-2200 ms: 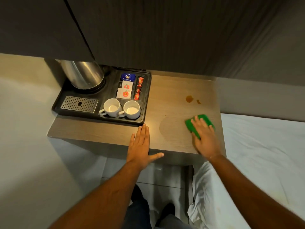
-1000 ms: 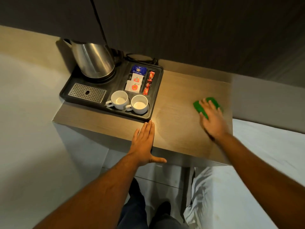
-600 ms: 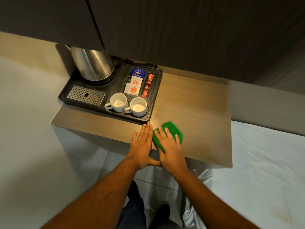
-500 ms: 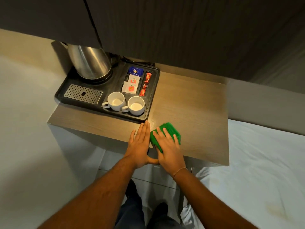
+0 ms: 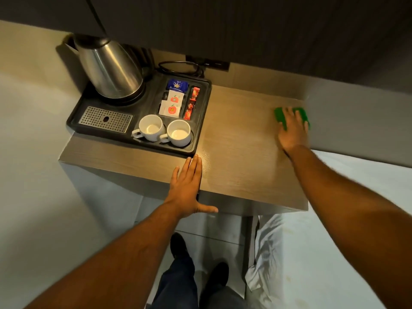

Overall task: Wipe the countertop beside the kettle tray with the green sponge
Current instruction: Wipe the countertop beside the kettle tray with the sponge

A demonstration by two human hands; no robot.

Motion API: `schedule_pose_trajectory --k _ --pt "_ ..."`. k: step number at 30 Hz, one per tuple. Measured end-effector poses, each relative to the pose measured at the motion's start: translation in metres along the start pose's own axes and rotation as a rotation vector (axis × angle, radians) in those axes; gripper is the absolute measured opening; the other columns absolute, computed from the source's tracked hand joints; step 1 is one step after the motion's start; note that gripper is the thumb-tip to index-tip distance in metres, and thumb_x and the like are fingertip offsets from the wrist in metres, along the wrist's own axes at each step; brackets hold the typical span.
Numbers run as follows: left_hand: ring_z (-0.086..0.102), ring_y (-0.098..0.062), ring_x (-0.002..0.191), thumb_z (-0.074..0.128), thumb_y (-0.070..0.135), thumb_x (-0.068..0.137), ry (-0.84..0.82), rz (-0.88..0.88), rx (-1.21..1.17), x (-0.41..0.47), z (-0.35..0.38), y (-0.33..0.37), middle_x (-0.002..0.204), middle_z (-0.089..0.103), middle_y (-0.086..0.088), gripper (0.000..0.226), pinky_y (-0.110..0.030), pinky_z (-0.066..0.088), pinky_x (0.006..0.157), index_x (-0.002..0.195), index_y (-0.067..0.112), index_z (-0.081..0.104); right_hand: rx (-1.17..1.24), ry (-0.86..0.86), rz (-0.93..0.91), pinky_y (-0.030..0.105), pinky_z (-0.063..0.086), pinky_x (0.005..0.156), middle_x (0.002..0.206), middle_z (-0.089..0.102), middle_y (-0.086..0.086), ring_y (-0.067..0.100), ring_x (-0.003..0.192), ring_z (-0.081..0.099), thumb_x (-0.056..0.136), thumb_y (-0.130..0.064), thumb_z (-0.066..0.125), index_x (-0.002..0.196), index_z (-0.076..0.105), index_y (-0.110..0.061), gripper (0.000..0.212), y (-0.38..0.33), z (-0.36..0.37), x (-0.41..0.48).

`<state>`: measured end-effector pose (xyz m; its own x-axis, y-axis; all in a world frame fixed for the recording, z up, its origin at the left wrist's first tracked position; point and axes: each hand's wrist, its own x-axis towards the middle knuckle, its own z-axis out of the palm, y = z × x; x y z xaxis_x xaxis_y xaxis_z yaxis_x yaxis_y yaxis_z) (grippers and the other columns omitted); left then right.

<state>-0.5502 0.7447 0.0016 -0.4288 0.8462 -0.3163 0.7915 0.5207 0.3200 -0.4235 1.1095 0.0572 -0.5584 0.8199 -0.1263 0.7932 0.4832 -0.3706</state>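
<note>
Wooden worktop point(image 5: 240, 157) runs under dark upper cabinets point(image 5: 245, 23); white bed point(image 5: 334, 253) butts against its right edge; black kettle tray point(image 5: 156, 94) fills the worktop's back-left corner, steel kettle point(image 5: 109, 70) on the tray's far-left part, perforated drip grate point(image 5: 104, 119) at the tray's near-left, two white cups point(image 5: 165, 131) side by side along the tray's near edge, sachets point(image 5: 176, 99) in compartments behind them; left hand point(image 5: 186, 186) flat on the worktop's near edge, fingers together and extended, thumb splayed over the edge, fingertips just beside the tray's near-right corner, grip holds nothing; right hand point(image 5: 292, 128) at the far-right corner of the worktop, palm down, fingers spread, pressing the green sponge point(image 5: 279, 115) onto the surface; that grip is a flat press rather than a closed clasp; sponge shows past the fingers on both sides; right hand and sponge slightly blurred.
</note>
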Motion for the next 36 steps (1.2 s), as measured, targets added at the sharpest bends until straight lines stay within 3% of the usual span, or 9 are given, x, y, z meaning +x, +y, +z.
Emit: schedule_pose_trajectory --k 4,8,11,16,19,22,26,32,36 --pt "-0.032 -0.026 0.162 0.055 0.106 0.058 -0.008 -0.003 -0.007 0.001 -0.003 0.002 0.177 -0.034 -0.006 0.166 -0.059 -0.011 0.132 0.164 0.013 -0.034 0.102 0.141 0.079 0.057 0.011 0.13 0.173 0.026 0.007 0.028 0.161 0.016 0.107 -0.011 0.047 0.163 0.033 -0.018 0.058 0.032 0.018 -0.104" --pt "-0.034 -0.026 0.161 0.061 0.1 0.063 -0.033 -0.005 -0.02 0.0 -0.005 0.003 0.174 -0.039 -0.005 0.164 -0.056 -0.015 0.131 0.163 0.013 -0.035 0.117 0.095 -0.017 0.061 0.013 0.129 0.173 0.023 -0.004 0.021 0.162 0.013 0.098 -0.002 0.054 0.162 0.032 -0.028 0.073 -0.02 0.073 -0.207" --pt "-0.035 -0.023 0.161 0.072 0.085 0.072 -0.039 0.001 -0.049 0.0 -0.008 0.002 0.172 -0.041 -0.002 0.157 -0.054 -0.016 0.131 0.164 0.013 -0.032 0.125 -0.019 -0.245 0.052 0.007 0.13 0.174 0.018 -0.012 0.013 0.162 0.007 0.097 -0.006 0.053 0.162 0.029 -0.036 0.076 -0.077 0.114 -0.244" --pt "-0.021 -0.024 0.167 0.072 0.045 0.091 -0.043 0.003 0.008 -0.023 -0.01 -0.009 0.175 -0.033 -0.005 0.128 -0.048 -0.007 0.135 0.166 0.01 -0.026 0.114 -0.133 -0.299 0.045 0.003 0.131 0.172 0.025 -0.011 0.012 0.161 0.013 0.101 -0.018 0.05 0.161 0.035 -0.032 0.064 -0.108 0.108 -0.251" --pt "-0.012 -0.024 0.169 0.064 0.037 0.099 0.072 -0.137 -0.002 -0.054 -0.013 -0.016 0.181 -0.02 -0.008 0.112 -0.046 -0.002 0.135 0.168 0.008 -0.021 0.12 -0.147 -0.406 0.039 0.002 0.132 0.168 0.038 -0.004 0.014 0.159 0.025 0.097 -0.015 0.054 0.159 0.04 -0.024 0.065 -0.126 0.09 -0.25" --pt "-0.004 -0.025 0.169 0.062 0.036 0.101 0.267 -0.279 -0.059 -0.098 -0.021 -0.021 0.183 -0.008 -0.01 0.103 -0.049 0.002 0.136 0.17 0.009 -0.009 0.224 -0.222 -0.578 0.039 0.021 0.131 0.165 0.042 0.008 0.024 0.156 0.034 0.092 -0.005 0.06 0.157 0.045 -0.013 0.067 -0.166 0.082 -0.257" --pt "0.003 -0.027 0.17 0.057 0.041 0.104 0.408 -0.484 -0.009 -0.184 -0.024 -0.041 0.183 -0.003 -0.01 0.093 -0.051 0.01 0.135 0.172 0.01 0.001 0.311 -0.359 -0.746 0.039 0.033 0.125 0.17 0.033 0.009 0.025 0.157 0.032 0.095 -0.006 0.062 0.161 0.036 -0.016 0.072 -0.232 0.093 -0.29" --pt "-0.005 -0.021 0.169 0.037 0.045 0.112 0.394 -0.923 -0.113 -0.352 0.003 -0.052 0.183 -0.008 -0.006 0.079 -0.043 -0.005 0.134 0.172 0.013 -0.004 0.419 -0.526 -0.898 0.045 0.05 0.105 0.143 0.063 0.012 0.034 0.128 0.063 0.105 -0.015 0.055 0.144 0.058 -0.022 0.039 -0.293 0.13 -0.395" --pt "-0.01 -0.02 0.169 0.033 0.044 0.112 0.402 -1.113 -0.194 -0.483 0.052 -0.036 0.183 -0.012 -0.002 0.077 -0.042 -0.01 0.134 0.173 0.016 -0.006 0.322 -0.778 -1.007 0.045 0.049 0.11 0.14 0.067 0.013 0.036 0.126 0.065 0.105 -0.018 0.057 0.145 0.058 -0.02 0.04 -0.312 0.161 -0.498"
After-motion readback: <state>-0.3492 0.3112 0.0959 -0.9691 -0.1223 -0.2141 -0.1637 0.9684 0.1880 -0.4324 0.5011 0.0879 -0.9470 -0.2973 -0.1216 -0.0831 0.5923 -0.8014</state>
